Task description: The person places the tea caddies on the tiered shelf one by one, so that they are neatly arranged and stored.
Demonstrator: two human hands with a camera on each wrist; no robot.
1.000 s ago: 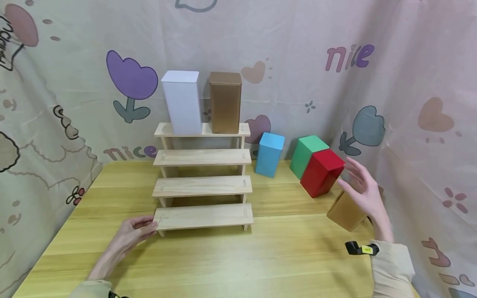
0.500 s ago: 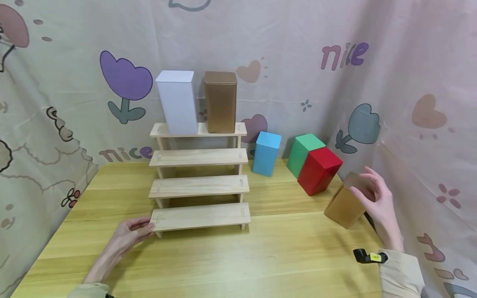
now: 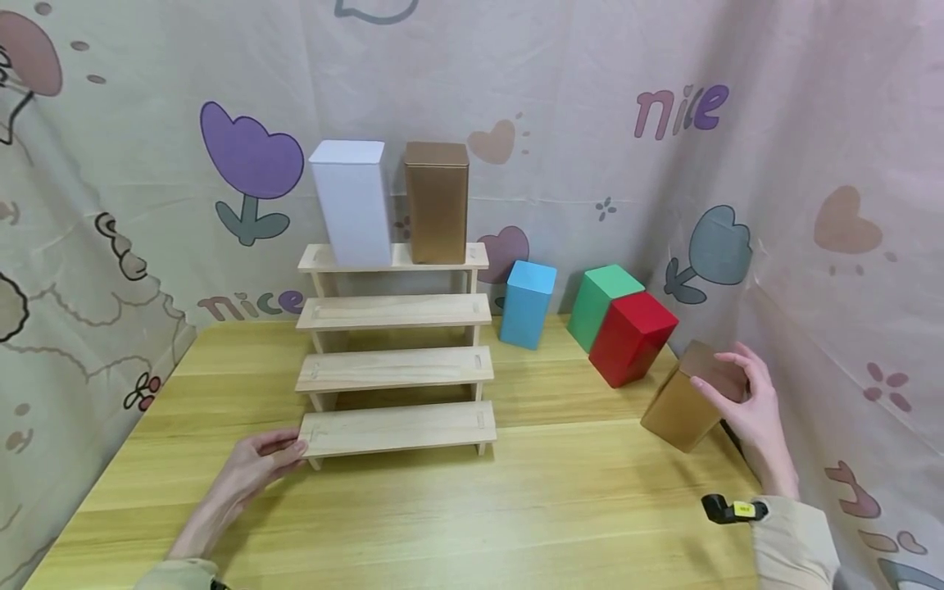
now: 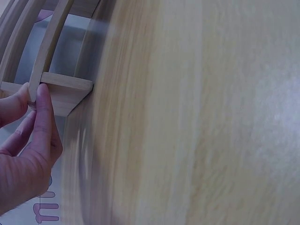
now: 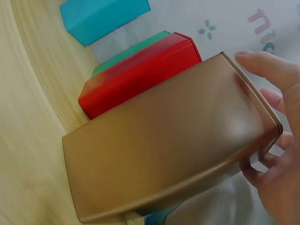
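Observation:
A four-step wooden display stand [image 3: 398,426] sits on the table. At its lowest step, my left hand [image 3: 254,467] pinches the left end of the board. The left wrist view shows this left hand [image 4: 33,140] with thumb and fingertips on either side of the board's edge. On the right, a gold-brown tin box [image 3: 682,406] stands upright on the table. My right hand [image 3: 755,414] grips its top end. In the right wrist view, the thumb [image 5: 262,68] lies along the lid edge of the tin box [image 5: 159,140], while other fingers curl round the far side, partly hidden.
White [image 3: 354,205] and brown [image 3: 437,205] tin boxes stand on the top step. Right of the stand are a blue box [image 3: 527,307], a green box [image 3: 593,307] and a red box [image 3: 630,340], the last two close together. A printed curtain [image 3: 560,106] hangs behind the table.
My right hand has moved right and slightly down, from beside the red box to the top of the gold-brown tin box. My left hand stays on the lowest step.

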